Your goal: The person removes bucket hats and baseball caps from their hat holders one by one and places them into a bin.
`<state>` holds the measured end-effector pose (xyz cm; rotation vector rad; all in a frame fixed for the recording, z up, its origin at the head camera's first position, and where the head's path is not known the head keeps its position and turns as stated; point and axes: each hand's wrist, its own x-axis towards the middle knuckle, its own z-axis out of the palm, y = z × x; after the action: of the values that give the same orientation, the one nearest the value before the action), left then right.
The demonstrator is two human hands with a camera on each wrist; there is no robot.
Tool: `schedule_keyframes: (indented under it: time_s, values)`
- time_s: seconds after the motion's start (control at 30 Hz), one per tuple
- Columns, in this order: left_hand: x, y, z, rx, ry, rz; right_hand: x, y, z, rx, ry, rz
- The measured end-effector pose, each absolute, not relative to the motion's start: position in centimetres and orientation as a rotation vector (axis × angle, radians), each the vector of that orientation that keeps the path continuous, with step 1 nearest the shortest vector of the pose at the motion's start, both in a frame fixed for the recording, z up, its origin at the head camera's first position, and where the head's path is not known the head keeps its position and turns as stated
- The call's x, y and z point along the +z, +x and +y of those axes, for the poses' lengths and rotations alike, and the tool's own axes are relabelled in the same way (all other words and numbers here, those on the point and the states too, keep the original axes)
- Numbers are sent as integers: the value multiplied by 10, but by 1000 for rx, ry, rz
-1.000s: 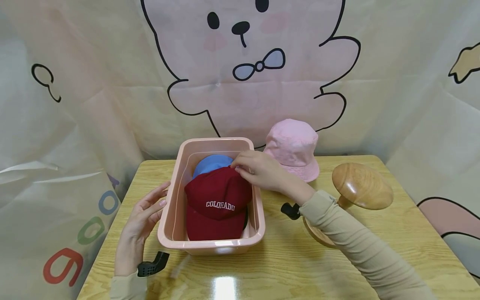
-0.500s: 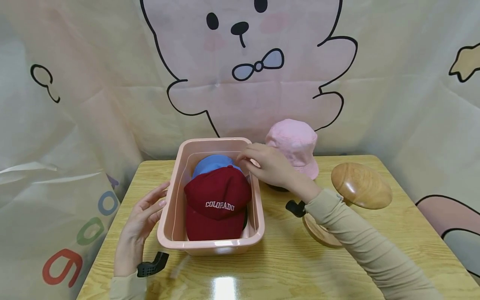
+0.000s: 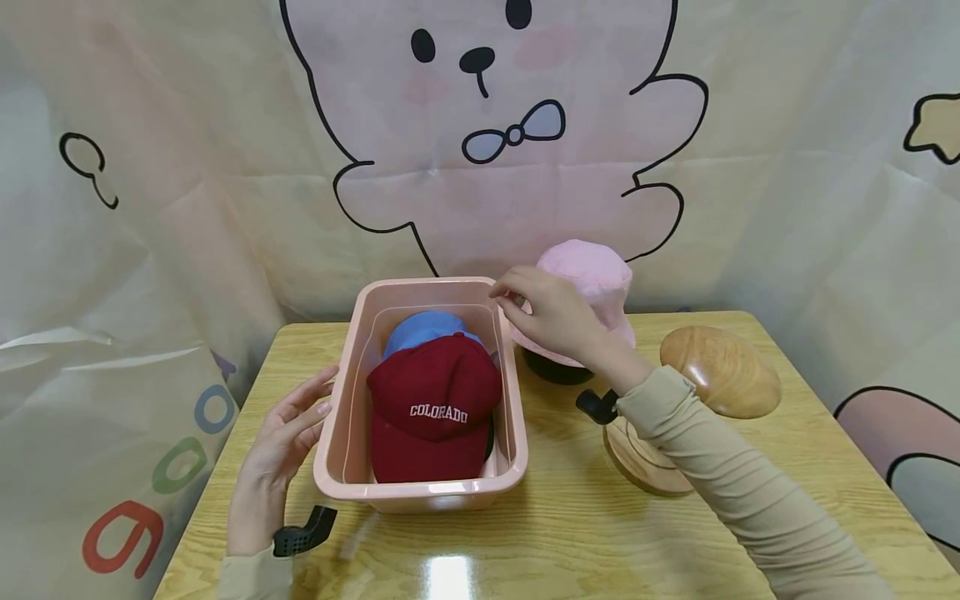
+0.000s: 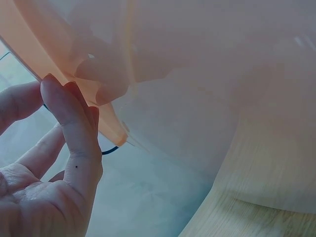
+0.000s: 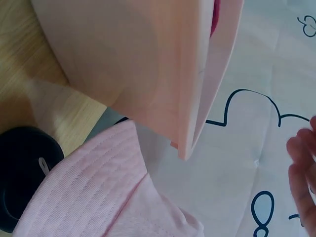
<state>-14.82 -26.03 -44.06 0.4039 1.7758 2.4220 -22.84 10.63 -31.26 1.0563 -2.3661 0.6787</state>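
Note:
A pink plastic bin (image 3: 427,492) stands on the table, holding a burgundy baseball cap (image 3: 435,450) lettered COLORADO and a light blue hat (image 3: 424,328) partly beneath it. My left hand (image 3: 281,442) rests its fairly straight fingers against the bin's left side; the left wrist view has these fingers (image 4: 69,108) at the rim. Above the bin's far right corner hovers my right hand (image 3: 551,312), fingers loosely bent and holding nothing. Behind it is a pink bucket hat (image 3: 588,271), partly hidden by the hand, over a round black thing (image 5: 29,182) whose kind is unclear.
A wooden hat stand at the right has an oval top (image 3: 720,371) and a round base (image 3: 645,458), partly behind my right sleeve. A printed cloth backdrop (image 3: 225,233) hangs right behind the table (image 3: 555,533).
My right hand has left the crown of the burgundy cap and moved up and to the right, in front of the pink bucket hat. The left hand has stayed at the bin.

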Motion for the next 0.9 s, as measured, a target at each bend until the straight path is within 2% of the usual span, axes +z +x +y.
schedule_keyframes:
  time_s: [0.3, 0.9]
  values:
    - [-440, -148, -260, 2414, 385, 1795, -305, -231, 112, 763, 815, -2486]
    - [-439, -147, -260, 2415, 404, 1780, -284, -239, 128, 958, 564, -2561]
